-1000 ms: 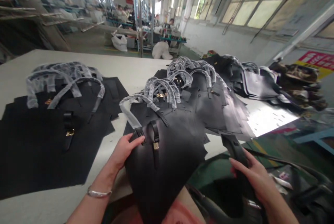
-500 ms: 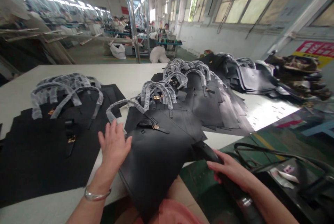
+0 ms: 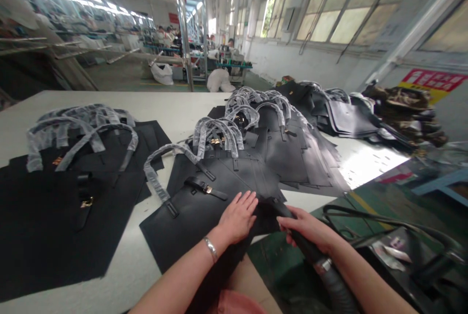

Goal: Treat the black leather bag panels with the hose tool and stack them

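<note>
A black leather bag panel (image 3: 219, 180) with a plastic-wrapped handle (image 3: 155, 180) and a gold-buckled strap (image 3: 207, 189) lies on the pile in front of me. My left hand (image 3: 239, 216) rests flat on the panel's right part, fingers stretched out. In my right hand (image 3: 307, 226) is a black hose nozzle (image 3: 303, 245), gripped near its front end. Its tip is over the panel's right edge, close to my left fingers; whether it touches the leather I cannot tell. Behind the nozzle a metal clamp joins a ribbed hose (image 3: 338, 284).
More black panels (image 3: 69, 226) with wrapped handles lie at the left of the white table (image 3: 175, 104). Other stacks (image 3: 303, 153) spread toward the back right. A black machine with cables (image 3: 395, 255) stands low at the right. People work at machines farther back.
My left hand has moved right, from the panel's left edge onto its right part. The panel now lies turned, its lower left corner farther left. My right hand keeps hold of the nozzle.
</note>
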### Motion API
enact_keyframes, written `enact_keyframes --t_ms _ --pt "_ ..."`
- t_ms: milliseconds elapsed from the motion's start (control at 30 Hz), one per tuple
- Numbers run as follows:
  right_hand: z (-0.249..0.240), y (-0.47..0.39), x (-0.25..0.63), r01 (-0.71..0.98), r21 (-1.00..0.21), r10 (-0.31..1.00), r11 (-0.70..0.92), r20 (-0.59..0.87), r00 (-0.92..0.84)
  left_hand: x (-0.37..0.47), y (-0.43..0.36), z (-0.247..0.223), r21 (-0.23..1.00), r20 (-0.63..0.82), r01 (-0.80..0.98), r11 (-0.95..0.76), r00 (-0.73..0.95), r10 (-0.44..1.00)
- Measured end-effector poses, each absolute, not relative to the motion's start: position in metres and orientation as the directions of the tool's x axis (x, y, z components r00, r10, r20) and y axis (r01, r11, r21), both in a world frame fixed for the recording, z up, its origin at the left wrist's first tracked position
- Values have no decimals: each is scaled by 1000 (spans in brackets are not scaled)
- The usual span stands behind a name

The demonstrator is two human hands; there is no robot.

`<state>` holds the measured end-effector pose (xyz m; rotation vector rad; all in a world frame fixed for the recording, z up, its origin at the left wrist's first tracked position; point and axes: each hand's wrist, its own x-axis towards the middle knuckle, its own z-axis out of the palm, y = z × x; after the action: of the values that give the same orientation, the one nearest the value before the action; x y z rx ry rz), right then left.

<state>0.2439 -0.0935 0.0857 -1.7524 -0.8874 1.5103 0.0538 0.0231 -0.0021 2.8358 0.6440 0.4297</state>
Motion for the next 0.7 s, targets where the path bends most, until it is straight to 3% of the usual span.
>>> enact_keyframes --t_ms 300,533,700 --pt "91 -98 254 134 -791 802 -597 -595 57 55 23 -1 297 227 398 -868 853 469" --pt "97 -81 255 194 -880 875 -434 -361 321 57 32 1 364 211 430 -826 826 523" --pt "98 -115 262 174 -866 850 -469 -390 353 67 67 24 293 85 522 -801 820 566"
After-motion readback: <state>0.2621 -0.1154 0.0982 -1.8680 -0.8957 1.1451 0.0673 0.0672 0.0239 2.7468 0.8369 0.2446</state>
